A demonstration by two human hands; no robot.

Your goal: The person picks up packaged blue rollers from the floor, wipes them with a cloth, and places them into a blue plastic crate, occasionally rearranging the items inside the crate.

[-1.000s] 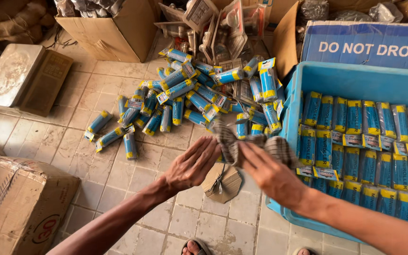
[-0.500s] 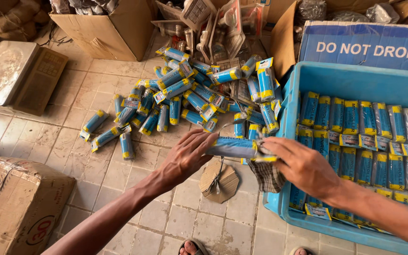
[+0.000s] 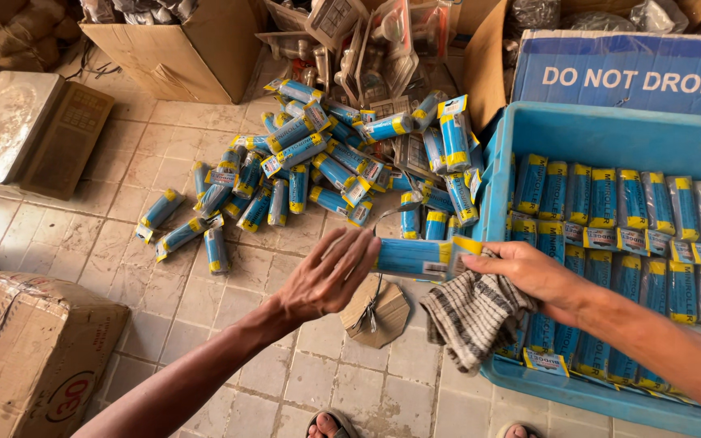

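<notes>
My left hand (image 3: 330, 272) and my right hand (image 3: 529, 276) hold one blue packet with a yellow end (image 3: 415, 258) level between them, above the tiled floor. My left fingers grip its left end; my right fingers pinch the yellow end. A checked cloth (image 3: 472, 316) hangs from under my right hand. Just to the right stands a blue plastic crate (image 3: 521, 381) with rows of the same packets (image 3: 634, 219) packed side by side. A loose pile of several such packets (image 3: 310, 162) lies on the floor beyond my hands.
An octagonal cardboard piece (image 3: 375, 312) lies on the tiles below the packet. A sealed brown carton (image 3: 26, 349) sits at the lower left, a flat scale (image 3: 26, 130) at the upper left, open cartons (image 3: 180, 49) at the back. My toes (image 3: 330, 426) show at the bottom edge.
My hands with the cloth were moving together in a blur; now they hold a blue packet steady between them, a little lower and nearer the crate's edge.
</notes>
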